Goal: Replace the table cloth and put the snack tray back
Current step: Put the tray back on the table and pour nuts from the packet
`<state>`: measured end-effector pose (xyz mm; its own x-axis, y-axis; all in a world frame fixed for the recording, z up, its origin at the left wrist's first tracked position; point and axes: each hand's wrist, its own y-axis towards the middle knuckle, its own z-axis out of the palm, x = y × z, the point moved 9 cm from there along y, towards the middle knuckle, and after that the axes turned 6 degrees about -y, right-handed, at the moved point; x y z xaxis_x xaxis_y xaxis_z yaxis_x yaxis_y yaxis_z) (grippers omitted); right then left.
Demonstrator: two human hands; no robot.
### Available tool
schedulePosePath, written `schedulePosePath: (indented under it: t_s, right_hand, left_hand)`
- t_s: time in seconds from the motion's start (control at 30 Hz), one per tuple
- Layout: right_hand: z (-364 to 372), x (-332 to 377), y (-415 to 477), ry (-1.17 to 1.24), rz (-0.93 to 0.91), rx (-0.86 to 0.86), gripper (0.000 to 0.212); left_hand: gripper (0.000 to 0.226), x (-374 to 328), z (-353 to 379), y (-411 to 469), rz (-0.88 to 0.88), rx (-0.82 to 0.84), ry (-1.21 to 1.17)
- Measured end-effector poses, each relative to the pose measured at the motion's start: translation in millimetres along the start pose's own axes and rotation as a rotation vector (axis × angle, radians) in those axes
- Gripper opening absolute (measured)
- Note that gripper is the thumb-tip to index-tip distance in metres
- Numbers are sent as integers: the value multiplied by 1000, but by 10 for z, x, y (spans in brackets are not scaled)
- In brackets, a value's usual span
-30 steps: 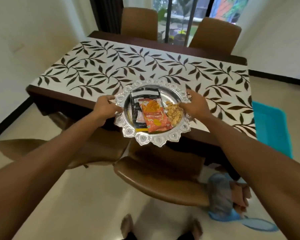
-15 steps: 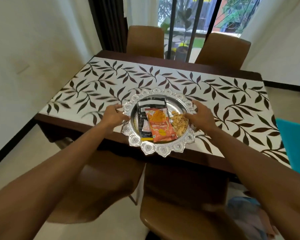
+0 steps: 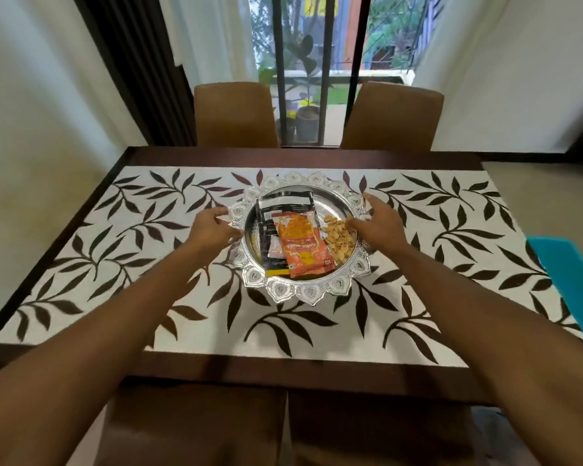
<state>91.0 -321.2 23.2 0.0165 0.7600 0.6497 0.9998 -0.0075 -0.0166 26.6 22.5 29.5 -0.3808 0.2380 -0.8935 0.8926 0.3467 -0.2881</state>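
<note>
Table [image 3: 317, 157]: dark wood, rectangular, seen from one long side; bare wood shows as a border all round.

Table cloth [image 3: 451, 250]: white with a dark leaf-and-stem print. It lies flat and covers most of the top.

Chairs: four, brown and padded. Two stand at the far side, left [image 3: 234, 114] and right [image 3: 392, 117], backs upright against the table edge. Two more, left [image 3: 196, 428] and right [image 3: 377, 435], are pushed in at the near side, side by side.

Teal object [image 3: 572, 274]: cut off by the right edge, beyond the end of the table; what it is cannot be told.

Snack tray [image 3: 308, 292]: round, silver, with a scalloped embossed rim. It sits on the cloth about midway along the table's length, nearer the far edge than the near one.

Left hand [image 3: 211, 228]: at the tray's left rim, fingers curled, the rim between thumb and fingertips.

Right hand [image 3: 379, 225]: at the tray's right rim, thumb inside the tray beside the loose snacks, fingers curled over the outer edge.

Orange packet [image 3: 302, 247]: flat in the middle of the tray, overlapping the black one.

Black packet [image 3: 285, 205]: under and to the left of the orange packet, its top end towards the far rim.

Loose snacks [image 3: 339, 238]: pale golden pieces heaped in the tray's right part, touching the orange packet.
</note>
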Motion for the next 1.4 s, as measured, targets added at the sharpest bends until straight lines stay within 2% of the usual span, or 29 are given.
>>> schedulePosePath:
  t_s: [0.03,0.13,0.23,0.3,0.4,0.53,0.63,0.7,0.77,0.83,0.87,0.93,1.0,1.2,1.27,1.4]
  right_hand:
    - [21,-1,120,-2,28,-10,70]
    - [113,-78,487,30,89,-43,76]
    - [277,-189,795,26,115,-44,77]
    - [360,-247,926,18,132,-59,77]
    - [437,-237,1003,38,150,-95,71]
    - [495,-239,1048,-4,145,-120,64]
    - [485,-211,1023,-89,128,-125,62]
    - [445,-138,1011,-173,108,-164,62]
    - [396,7,1010,-322,14,-216,66]
    - [381,193,987,-454,-126,-261,65]
    - [405,287,953,-472,-202,-273,61]
    - [497,444,882,-411,-335,-249,50]
    - [690,515,844,-368,-417,-114,44]
    - [972,409,941,-619,-456,82,49]
    - [991,395,939,-652,-458,95,49]
    - [953,422,921,-612,-454,55,43]
  left_hand:
    - [48,-41,21,162,10,13,-1]
    - [63,-115,83,613,7,30,-8]
    - [35,-126,188,1007,10,69,-33]
    - [32,-58,267,1206,2,89,-15]
    - [49,14,306,1398,-44,48,-65]
    - [42,28,362,1486,-34,20,-129]
    - [48,70,392,1475,-15,-11,-139]
    - [56,-12,329,1411,98,-130,1]
    - [60,-230,304,1267,322,-265,269]
    - [59,-405,448,1088,493,-264,440]
    - [65,-411,548,1055,500,-217,474]
    - [87,-379,729,1029,426,-135,556]
    - [103,-323,887,1018,340,-81,711]
    - [127,-314,1175,892,154,-13,883]
    - [132,-281,1192,939,114,-18,868]
    - [129,-260,1078,1047,112,-69,609]
